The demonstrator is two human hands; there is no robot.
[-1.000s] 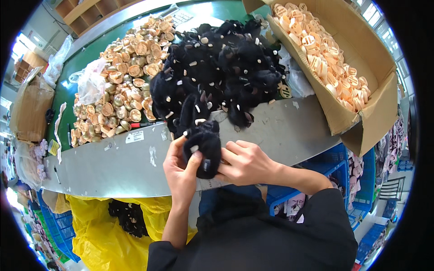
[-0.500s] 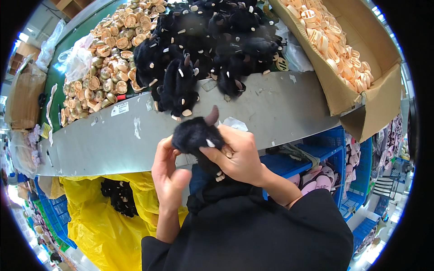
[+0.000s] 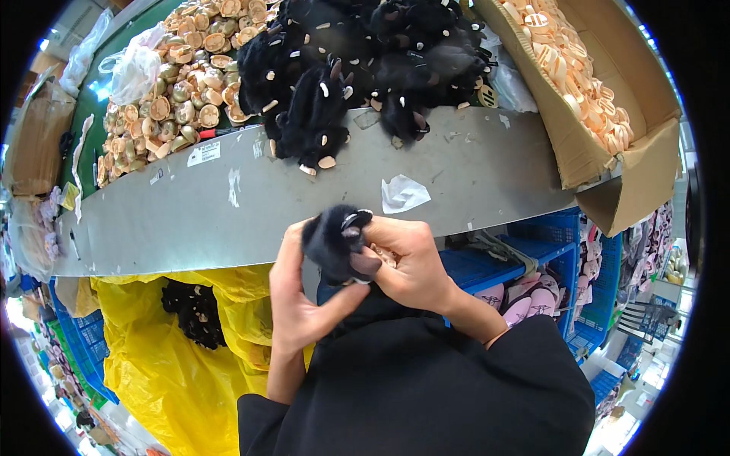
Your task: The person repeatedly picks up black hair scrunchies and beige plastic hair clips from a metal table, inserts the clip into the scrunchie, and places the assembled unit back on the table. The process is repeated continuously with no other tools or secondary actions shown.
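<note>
Grip of left hand [image 3: 299, 302] and right hand [image 3: 415, 266] pinches a black plush piece [image 3: 329, 245]; loosening could let it slip.

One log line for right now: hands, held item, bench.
left hand: holding black plush piece; right hand: holding same piece; metal bench: white scrap, black plush pile; cardboard box: peach-coloured parts

The held black piece [image 3: 331, 242] has a fluffy, plush-like surface, and the worktop [image 3: 304, 196] is smooth metal with a dull sheen. The yellow bag [image 3: 163, 380] is thin, crinkled, glossy plastic; the brown box [image 3: 637, 91] looks like matt cardboard.
</note>
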